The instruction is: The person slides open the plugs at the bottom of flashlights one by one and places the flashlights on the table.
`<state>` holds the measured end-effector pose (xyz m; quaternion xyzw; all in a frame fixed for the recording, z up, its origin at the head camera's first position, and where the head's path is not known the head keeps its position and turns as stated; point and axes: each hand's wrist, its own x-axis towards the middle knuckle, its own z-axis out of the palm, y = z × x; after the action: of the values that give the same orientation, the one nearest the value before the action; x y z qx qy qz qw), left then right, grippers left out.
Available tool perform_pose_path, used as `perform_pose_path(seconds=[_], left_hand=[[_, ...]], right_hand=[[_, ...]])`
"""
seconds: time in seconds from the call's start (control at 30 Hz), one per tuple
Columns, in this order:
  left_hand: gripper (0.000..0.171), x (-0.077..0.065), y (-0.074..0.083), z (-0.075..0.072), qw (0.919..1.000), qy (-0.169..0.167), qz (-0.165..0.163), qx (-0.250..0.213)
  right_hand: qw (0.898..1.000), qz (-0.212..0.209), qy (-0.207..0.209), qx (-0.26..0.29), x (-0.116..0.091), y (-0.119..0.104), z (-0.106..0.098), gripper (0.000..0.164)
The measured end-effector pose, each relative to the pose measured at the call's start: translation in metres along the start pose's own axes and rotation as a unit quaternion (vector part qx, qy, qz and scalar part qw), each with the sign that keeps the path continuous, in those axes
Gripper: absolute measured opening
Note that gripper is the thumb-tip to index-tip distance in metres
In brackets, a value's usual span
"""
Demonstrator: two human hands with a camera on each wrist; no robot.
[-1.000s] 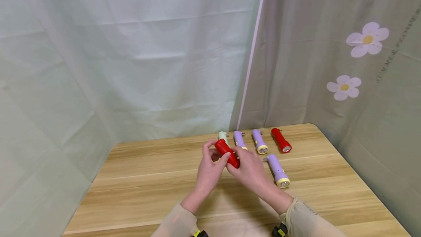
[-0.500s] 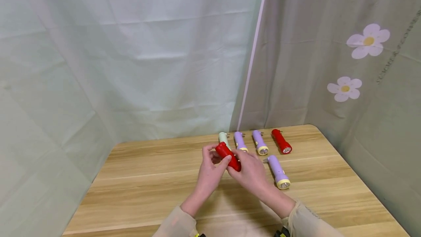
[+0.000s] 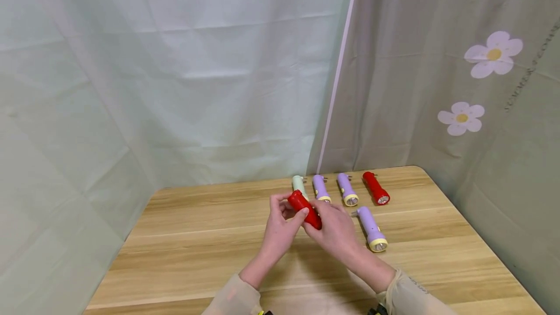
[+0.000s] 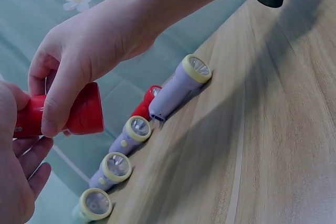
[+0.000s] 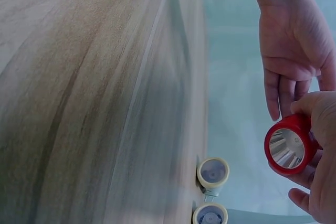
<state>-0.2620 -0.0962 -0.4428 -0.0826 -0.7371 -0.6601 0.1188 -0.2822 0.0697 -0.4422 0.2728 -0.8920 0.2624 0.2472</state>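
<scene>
Both hands hold a red flashlight above the table, its body slanting down to the right in the head view. My left hand pinches the tail part between thumb and fingers. Around the lamp end, the thumb and fingers of my right hand grip it. The right wrist view shows the flashlight's round reflector and clear lens, framed by a red rim. A purple flashlight with a yellow rim lies on the table just right of my right hand, its plug prongs out.
Along the table's back edge lie a pale green flashlight, two purple ones, the nearer-to-centre purple flashlight and another purple flashlight, and a second red flashlight. Fabric curtains hang behind and beside the table.
The held red flashlight has dipped slightly and turned a little between the fingers. Both hands keep their grip, and the flashlights on the table stay in place.
</scene>
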Motion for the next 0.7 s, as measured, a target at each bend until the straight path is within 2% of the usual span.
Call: perform_pose_path(seconds=[0.17,0.7], left_hand=[[0.054,-0.0009,-0.0010,0.0001,0.9998,-0.003,-0.001,-0.022],[0.055,-0.0033,0.0001,-0.0011,0.9994,-0.007,0.003,-0.033]], right_hand=[[1.000,-0.011,0.000,-0.009,-0.0004,-0.0006,-0.0012,0.040],[0.999,-0.029,0.003,-0.031,0.0007,-0.0045,-0.0046,0.039]])
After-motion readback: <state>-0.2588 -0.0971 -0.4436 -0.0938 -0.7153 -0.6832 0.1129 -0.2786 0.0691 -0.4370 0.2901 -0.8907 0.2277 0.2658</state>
